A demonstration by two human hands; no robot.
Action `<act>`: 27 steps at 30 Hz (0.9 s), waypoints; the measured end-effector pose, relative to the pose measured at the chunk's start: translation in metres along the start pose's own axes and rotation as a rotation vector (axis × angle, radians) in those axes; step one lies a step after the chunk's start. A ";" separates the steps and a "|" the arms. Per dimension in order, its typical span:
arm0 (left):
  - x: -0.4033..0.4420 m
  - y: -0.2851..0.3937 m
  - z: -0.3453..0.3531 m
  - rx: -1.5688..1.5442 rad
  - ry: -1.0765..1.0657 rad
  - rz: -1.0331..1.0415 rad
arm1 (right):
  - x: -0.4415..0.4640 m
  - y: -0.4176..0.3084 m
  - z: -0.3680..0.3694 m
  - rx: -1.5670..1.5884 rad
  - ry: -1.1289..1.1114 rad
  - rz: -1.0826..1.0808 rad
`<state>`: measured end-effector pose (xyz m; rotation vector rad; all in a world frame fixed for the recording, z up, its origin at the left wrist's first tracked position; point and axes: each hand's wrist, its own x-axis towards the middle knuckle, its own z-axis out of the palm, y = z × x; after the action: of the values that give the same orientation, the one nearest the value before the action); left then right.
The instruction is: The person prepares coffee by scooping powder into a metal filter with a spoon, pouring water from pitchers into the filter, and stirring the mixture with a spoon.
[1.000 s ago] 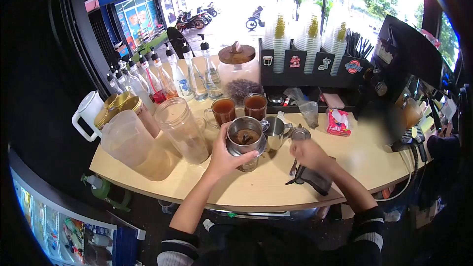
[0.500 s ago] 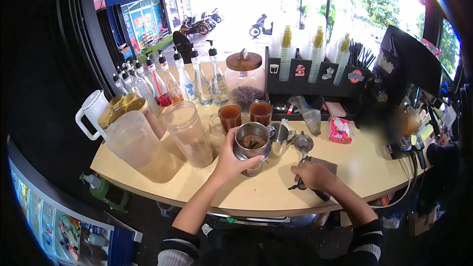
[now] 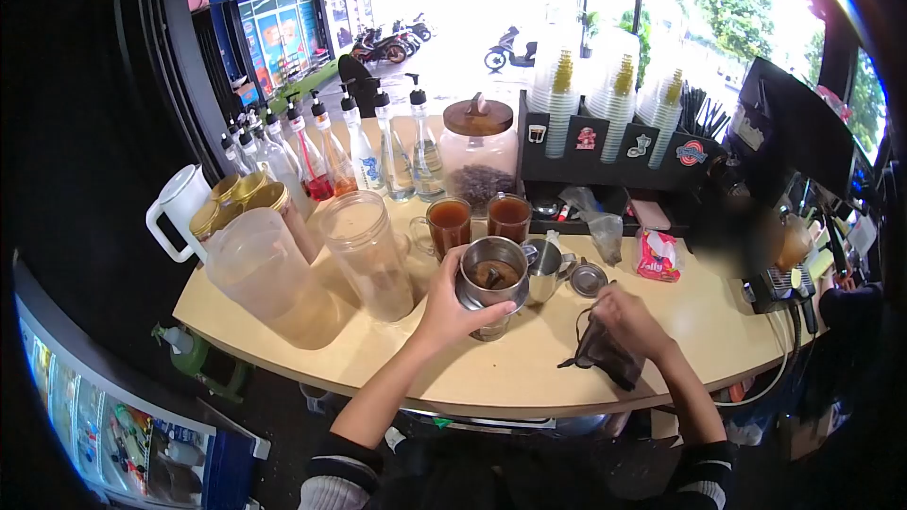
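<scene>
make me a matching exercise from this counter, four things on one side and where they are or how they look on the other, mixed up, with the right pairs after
Things
1. metal cup
2. glass mugs
3. jar
4. white pitcher

Places and states
A. topped with a brown lid
B. at the left end of the counter
C. held in the left hand
D. side by side, with brown liquid inside

Right pairs
1-C, 2-D, 3-A, 4-B
</scene>
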<state>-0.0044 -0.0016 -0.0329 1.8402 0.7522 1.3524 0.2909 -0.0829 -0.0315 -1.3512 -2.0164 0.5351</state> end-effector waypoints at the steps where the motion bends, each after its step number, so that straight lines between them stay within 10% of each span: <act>1: 0.000 -0.001 0.000 -0.004 -0.004 0.000 | 0.001 0.004 -0.002 0.000 -0.006 0.001; 10: -0.001 -0.007 -0.001 -0.007 -0.013 -0.027 | 0.049 -0.040 -0.030 0.541 0.608 -0.074; 15: 0.000 -0.006 -0.001 -0.006 -0.024 0.003 | 0.091 -0.102 -0.019 0.025 0.193 -0.536; 27: 0.001 -0.006 -0.001 -0.003 0.005 0.004 | 0.122 -0.114 -0.011 -0.143 -0.046 -0.634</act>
<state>-0.0054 0.0026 -0.0374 1.8376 0.7494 1.3609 0.1913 -0.0151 0.0840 -0.7023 -2.3963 0.1333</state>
